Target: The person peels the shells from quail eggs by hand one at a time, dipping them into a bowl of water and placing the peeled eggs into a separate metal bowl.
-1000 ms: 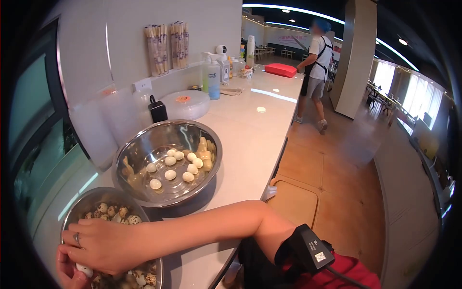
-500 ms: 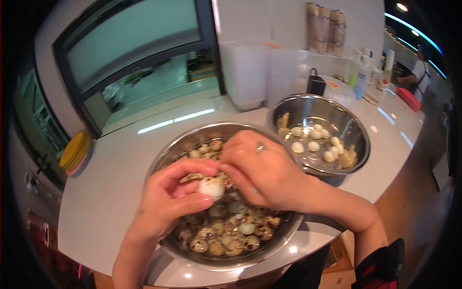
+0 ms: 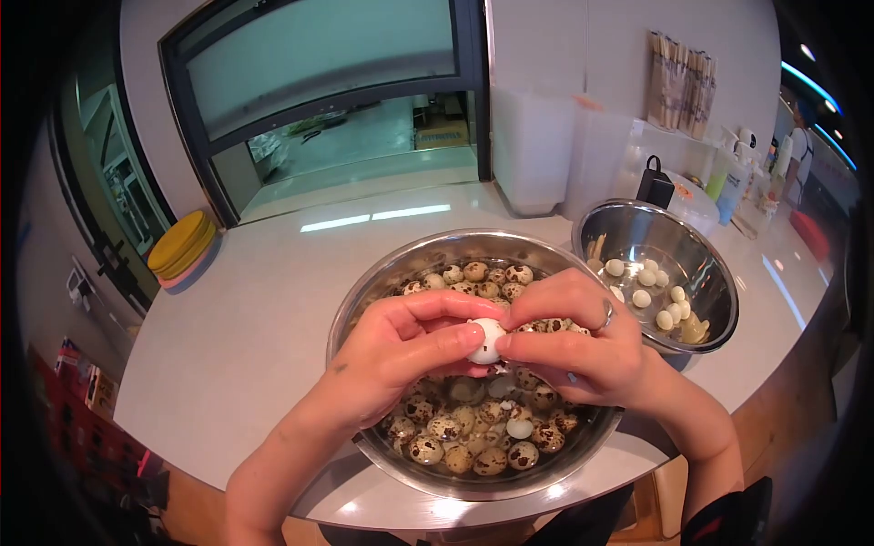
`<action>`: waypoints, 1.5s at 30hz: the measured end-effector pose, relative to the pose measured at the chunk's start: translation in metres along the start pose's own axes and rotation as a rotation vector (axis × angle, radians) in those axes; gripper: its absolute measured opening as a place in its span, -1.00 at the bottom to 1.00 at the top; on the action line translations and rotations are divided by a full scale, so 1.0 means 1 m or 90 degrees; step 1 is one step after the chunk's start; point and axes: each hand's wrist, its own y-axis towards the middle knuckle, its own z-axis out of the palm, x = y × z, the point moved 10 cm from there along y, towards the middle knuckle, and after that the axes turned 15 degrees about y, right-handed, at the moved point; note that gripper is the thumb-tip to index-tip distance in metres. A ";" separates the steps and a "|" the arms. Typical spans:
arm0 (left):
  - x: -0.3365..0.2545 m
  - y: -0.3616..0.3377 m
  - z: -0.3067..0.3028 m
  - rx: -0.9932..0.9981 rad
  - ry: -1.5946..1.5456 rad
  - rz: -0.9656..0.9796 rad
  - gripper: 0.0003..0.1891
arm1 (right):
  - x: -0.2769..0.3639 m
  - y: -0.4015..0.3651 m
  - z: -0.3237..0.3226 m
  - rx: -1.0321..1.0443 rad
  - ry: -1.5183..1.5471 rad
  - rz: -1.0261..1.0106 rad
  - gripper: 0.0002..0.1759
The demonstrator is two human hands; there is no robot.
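My left hand point(image 3: 387, 350) holds a quail egg point(image 3: 488, 342) between thumb and fingers, its white surface mostly bare with a few dark flecks of shell. The thumb and forefinger of my right hand point(image 3: 587, 341) pinch the egg's right side; a ring is on one finger. Both hands are over a large steel bowl point(image 3: 473, 235) of water. Many speckled quail eggs point(image 3: 490, 461) lie in it, along with bits of loose shell. To the right, a second steel bowl point(image 3: 715, 291) contains several peeled white eggs point(image 3: 642, 298).
Yellow stacked dishes point(image 3: 182, 246) stand at the left of the white counter point(image 3: 237, 364). White plastic bins point(image 3: 533, 150), a black box with a loop point(image 3: 655, 185) and bottles point(image 3: 730, 191) line the wall. Wrapped chopsticks point(image 3: 681, 86) stand above. Another person point(image 3: 798, 159) is far right.
The view has shifted left, so things appear farther right. My right fingers have come down onto the egg, and more of its white shows. The egg remains in my left hand.
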 end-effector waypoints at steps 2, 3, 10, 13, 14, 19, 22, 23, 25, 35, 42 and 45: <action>0.000 0.000 -0.002 0.001 0.014 0.007 -0.71 | 0.002 0.001 0.000 -0.005 0.005 0.001 -0.67; 0.000 0.000 -0.002 0.004 0.027 0.014 -0.72 | 0.000 0.002 0.001 0.008 0.017 0.019 -0.69; 0.002 0.002 -0.009 -0.026 -0.025 0.012 -0.72 | -0.009 0.003 0.005 0.017 0.028 0.069 -0.73; 0.001 0.003 -0.007 -0.011 -0.034 0.016 -0.70 | -0.007 0.002 0.003 0.009 0.017 0.064 -0.71; 0.002 0.002 -0.004 -0.009 -0.017 0.012 -0.70 | -0.007 0.002 0.004 0.009 0.017 0.065 -0.71; 0.003 0.001 0.001 0.044 -0.010 -0.004 -0.69 | 0.004 0.004 0.004 0.023 -0.039 -0.008 -0.65; 0.003 0.000 0.005 0.076 -0.046 -0.008 -0.69 | 0.006 0.003 0.001 0.013 -0.028 -0.021 -0.66; 0.001 0.000 0.006 0.078 -0.025 0.015 -0.67 | 0.006 0.003 0.001 0.014 -0.029 -0.021 -0.66; -0.002 0.000 0.009 0.081 -0.004 0.040 -0.66 | 0.000 0.003 0.001 0.002 -0.008 0.024 -0.67; 0.002 0.002 -0.003 0.007 0.121 -0.010 -0.73 | -0.008 0.003 0.002 0.001 0.028 0.091 -0.73; 0.002 0.001 0.002 0.020 0.044 0.003 -0.68 | -0.007 0.002 0.001 -0.013 0.047 0.086 -0.73; 0.006 0.001 0.002 0.025 0.061 -0.024 -0.64 | -0.008 0.002 0.004 0.006 0.046 0.086 -0.72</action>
